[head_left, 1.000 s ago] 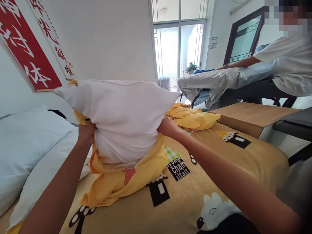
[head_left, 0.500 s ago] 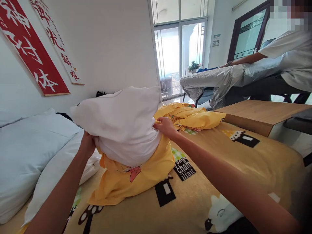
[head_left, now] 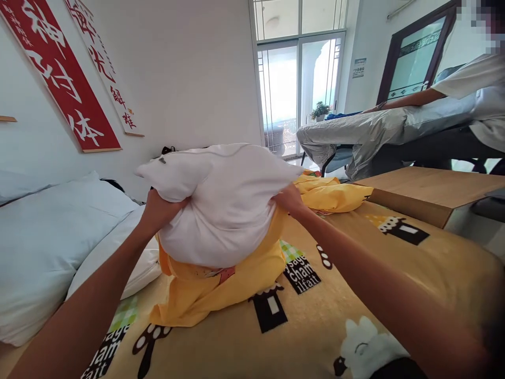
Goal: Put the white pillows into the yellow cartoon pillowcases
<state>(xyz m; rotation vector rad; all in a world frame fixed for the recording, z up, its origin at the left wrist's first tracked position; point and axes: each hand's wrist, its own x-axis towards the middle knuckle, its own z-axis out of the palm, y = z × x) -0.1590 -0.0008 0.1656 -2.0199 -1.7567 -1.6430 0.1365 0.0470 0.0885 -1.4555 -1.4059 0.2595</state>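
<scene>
A white pillow (head_left: 224, 210) stands in front of me, its lower part inside a yellow pillowcase (head_left: 221, 300) with a printed red figure. My left hand (head_left: 163, 208) is closed on the pillow's left side, fingers sunk in the white cloth. At the right side my right hand (head_left: 290, 199) grips the pillow, its fingertips partly hidden by the fabric. The pillow's upper corners flop outward above both hands. The yellow case spreads over the patterned bedspread (head_left: 315, 331).
More white pillows (head_left: 51, 242) lie at the left. Yellow cloth (head_left: 335, 195) is heaped behind my right hand. A wooden box-like surface (head_left: 430, 189) borders the bed at the right. Beyond it, a person's arm (head_left: 418, 98) rests along a grey-covered table (head_left: 347, 131).
My left hand has moved up and inward on the pillow, and my right hand has shifted from the case's edge onto the white cloth. The pillow's top has spread wider to the right.
</scene>
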